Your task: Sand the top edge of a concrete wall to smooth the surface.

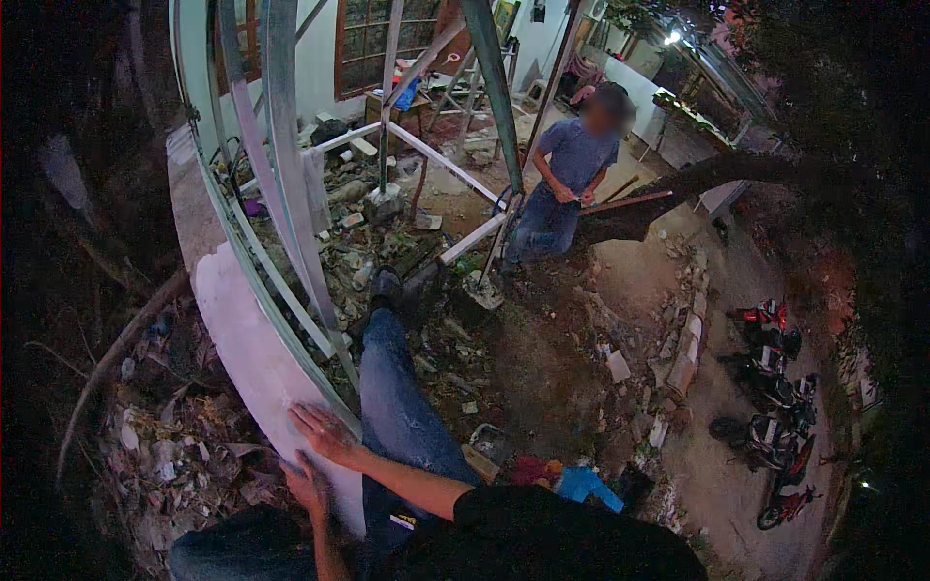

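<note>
A long white sheet panel (237, 315) runs along the outside of a metal frame, bending down toward me. My right hand (325, 433) lies on its face near the lower end, fingers stretched out and flat. Just below, my left hand (308, 487) rests against the same panel near its outer edge, fingers extended, partly in shadow. Neither hand shows a tool. Along the panel's inner side runs a metal rail (281, 308), and tall grey metal posts (283, 126) rise from it. My jeans-clad leg (402, 387) reaches into the frame.
Another person (578, 165) in a blue shirt stands beyond the frame, hands together. White beams (450, 163) cross above rubble (358, 228). A thick tree trunk (697, 179) slants at right; parked motorcycles (775, 387) line the path. Blue cloth (588, 486) lies below. Debris (170, 465) covers the left ground.
</note>
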A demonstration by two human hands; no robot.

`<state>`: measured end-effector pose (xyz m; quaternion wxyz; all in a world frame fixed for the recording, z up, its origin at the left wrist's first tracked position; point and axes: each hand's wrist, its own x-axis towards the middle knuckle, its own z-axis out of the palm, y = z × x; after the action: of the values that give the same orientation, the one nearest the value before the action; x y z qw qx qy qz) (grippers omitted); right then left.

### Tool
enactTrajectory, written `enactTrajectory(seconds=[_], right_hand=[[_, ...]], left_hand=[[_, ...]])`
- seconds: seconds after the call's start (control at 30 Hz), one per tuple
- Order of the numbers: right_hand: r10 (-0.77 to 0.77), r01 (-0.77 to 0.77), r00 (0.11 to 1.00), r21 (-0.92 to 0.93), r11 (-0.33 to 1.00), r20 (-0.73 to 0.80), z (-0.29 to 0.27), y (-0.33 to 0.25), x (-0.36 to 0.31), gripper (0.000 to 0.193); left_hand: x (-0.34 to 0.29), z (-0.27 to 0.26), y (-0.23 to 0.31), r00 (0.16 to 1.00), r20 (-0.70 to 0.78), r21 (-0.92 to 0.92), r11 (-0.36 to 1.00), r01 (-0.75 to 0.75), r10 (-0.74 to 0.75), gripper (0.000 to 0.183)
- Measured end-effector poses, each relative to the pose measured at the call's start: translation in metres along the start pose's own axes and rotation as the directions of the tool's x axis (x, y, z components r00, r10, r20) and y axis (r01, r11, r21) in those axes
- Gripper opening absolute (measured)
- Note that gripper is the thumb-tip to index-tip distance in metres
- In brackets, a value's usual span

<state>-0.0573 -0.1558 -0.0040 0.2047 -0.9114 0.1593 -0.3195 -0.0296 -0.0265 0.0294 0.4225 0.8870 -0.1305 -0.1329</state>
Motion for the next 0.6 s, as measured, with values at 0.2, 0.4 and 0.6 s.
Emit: enactTrajectory(seconds=[0.2,0.4,0.6], right_hand=[[-0.012,0.012,0.999,-0.001,1.000,0.044,0.002,-0.001,0.001,0.055],[-0.046,0.046,0.998,-0.001,0.999,0.046,0.001,-0.001,0.001,0.053],[-0.038,0.042,0.987,-0.021,0.999,0.154,-0.003,-0.008,0.004,0.054]], left_hand=[[-0.001,0.000,0.004,0.997,-0.054,0.087,0.994,0.060,-0.056,0.069],[0.006,0.001,-0.010,0.998,0.009,0.066,0.996,0.055,-0.056,0.068],[0.005,0.002,-0.018,0.987,-0.091,-0.091,0.986,-0.143,0.135,0.061]])
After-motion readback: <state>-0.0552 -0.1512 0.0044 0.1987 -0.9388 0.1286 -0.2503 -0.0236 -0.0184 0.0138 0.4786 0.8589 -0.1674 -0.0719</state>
